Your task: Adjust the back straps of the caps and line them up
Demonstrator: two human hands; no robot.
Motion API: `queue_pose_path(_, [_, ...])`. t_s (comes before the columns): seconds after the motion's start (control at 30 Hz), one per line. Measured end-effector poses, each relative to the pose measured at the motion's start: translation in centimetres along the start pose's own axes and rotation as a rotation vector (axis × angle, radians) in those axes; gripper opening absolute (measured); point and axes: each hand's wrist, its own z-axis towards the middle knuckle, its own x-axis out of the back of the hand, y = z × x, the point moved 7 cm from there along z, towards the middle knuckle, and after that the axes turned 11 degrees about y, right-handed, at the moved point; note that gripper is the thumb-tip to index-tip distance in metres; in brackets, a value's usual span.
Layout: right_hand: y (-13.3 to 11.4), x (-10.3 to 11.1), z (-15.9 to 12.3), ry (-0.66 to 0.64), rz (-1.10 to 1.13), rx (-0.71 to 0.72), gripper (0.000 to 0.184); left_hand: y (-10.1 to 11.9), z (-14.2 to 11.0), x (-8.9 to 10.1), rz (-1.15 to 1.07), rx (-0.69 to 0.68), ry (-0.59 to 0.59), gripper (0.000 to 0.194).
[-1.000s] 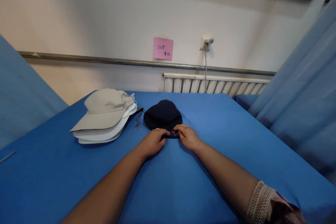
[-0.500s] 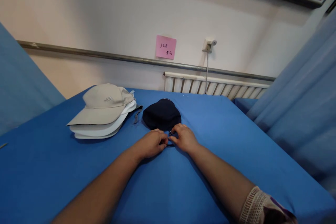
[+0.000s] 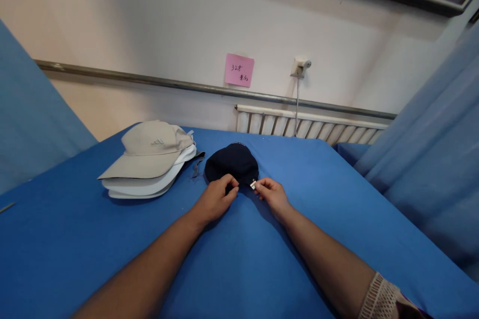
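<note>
A dark navy cap lies on the blue-covered table, its back edge toward me. At that edge, my right hand pinches a small shiny metal buckle between thumb and fingertips. My left hand is at the cap's near edge, thumb and forefinger closed together; what lies between them is too small to make out. To the left sits a stack of caps, a beige cap on top and white caps beneath it.
The table runs back toward a wall with a metal rail and a white radiator. A pink note and a socket with a plug are on the wall. Blue curtains hang at both sides.
My right hand has moved slightly right and apart from the left, bringing the metal buckle into plain view. My left hand has shifted up to the cap's edge; the strap loop below is gone from sight.
</note>
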Motion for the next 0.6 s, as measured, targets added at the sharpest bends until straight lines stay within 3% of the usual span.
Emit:
queue_pose_path(0.13, [-0.4, -0.4, -0.7, -0.044, 0.055, -0.029, 0.028, -0.4, -0.1, -0.8, -0.063, 0.061, 0.037, 0.016])
queue_pose_path(0.33, [0.5, -0.9, -0.7, -0.02, -0.059, 0.084, 0.017, -0.8, -0.3, -1.9, -0.085, 0.05, -0.003, 0.022])
queue_pose_path(0.4, [0.4, -0.9, -0.7, -0.05, -0.13, 0.158, 0.013, -1.0, -0.3, -1.9, -0.083, 0.061, -0.009, 0.02])
queue_pose_path(0.6, [-1.9, -1.4, -1.9, -0.287, -0.523, 0.51, 0.026, -1.3, -0.2, -1.6, -0.082, 0.075, 0.024, 0.018])
